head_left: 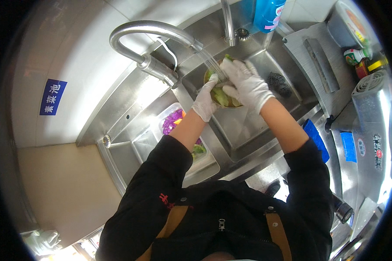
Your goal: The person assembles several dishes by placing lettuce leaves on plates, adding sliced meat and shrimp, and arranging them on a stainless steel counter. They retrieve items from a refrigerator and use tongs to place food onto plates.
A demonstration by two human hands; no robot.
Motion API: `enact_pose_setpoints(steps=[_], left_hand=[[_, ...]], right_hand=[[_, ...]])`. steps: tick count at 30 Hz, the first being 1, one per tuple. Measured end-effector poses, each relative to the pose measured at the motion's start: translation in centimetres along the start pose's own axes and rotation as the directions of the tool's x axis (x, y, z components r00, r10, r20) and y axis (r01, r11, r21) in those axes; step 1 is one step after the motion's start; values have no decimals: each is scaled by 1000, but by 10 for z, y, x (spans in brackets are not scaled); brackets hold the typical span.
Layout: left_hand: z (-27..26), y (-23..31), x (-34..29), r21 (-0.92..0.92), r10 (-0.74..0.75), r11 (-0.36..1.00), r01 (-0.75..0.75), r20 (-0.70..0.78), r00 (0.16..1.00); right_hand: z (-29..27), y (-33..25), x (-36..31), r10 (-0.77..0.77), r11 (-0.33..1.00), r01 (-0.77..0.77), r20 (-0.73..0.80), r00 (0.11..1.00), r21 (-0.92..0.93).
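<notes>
Over the right sink basin I hold a round bowl [227,107] of pale green vegetable pieces [220,97] under running water. My left hand [204,103], in a clear white glove, grips the bowl's left rim with the thumb on top. Gloved as well, my right hand [247,85] is at the bowl's right side, its fingers stretched over the vegetables and slightly blurred. Water streams from the curved steel faucet [150,27] into the bowl. My right hand partly hides the bowl's far side and its contents.
A clear container [212,163] with purple and green vegetables sits in the left basin [133,150]. A black scrubber [279,84] lies in the right basin. Behind stand a second spout [228,26] and a blue bottle [268,15]. At right, a dark bar [321,65] rests on a grey board [302,56].
</notes>
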State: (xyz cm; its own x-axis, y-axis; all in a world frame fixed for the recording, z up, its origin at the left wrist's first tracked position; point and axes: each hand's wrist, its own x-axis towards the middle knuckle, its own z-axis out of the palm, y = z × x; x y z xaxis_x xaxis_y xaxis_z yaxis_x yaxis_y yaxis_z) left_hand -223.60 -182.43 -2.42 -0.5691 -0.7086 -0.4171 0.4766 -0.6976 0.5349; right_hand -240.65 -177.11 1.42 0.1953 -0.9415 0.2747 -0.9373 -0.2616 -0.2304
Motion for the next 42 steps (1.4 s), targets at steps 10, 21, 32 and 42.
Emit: enact_pose_setpoints(steps=[10,21,32,42], left_hand=[[-17,4,-15,-103,43,994,-28,140,989],[-9,3,-33,0,-129,992,129,52,990],[-15,14,-33,-8,-82,996,84,133,988],[3,3,-10,-100,-72,992,74,26,997]], right_hand=[[-4,-17,-20,97,993,-105,121,988,62],[-10,-11,44,-154,985,121,317,936,121],[-20,-7,19,-146,989,142,171,975,36],[-2,-13,5,-15,1000,15,-51,999,-4]])
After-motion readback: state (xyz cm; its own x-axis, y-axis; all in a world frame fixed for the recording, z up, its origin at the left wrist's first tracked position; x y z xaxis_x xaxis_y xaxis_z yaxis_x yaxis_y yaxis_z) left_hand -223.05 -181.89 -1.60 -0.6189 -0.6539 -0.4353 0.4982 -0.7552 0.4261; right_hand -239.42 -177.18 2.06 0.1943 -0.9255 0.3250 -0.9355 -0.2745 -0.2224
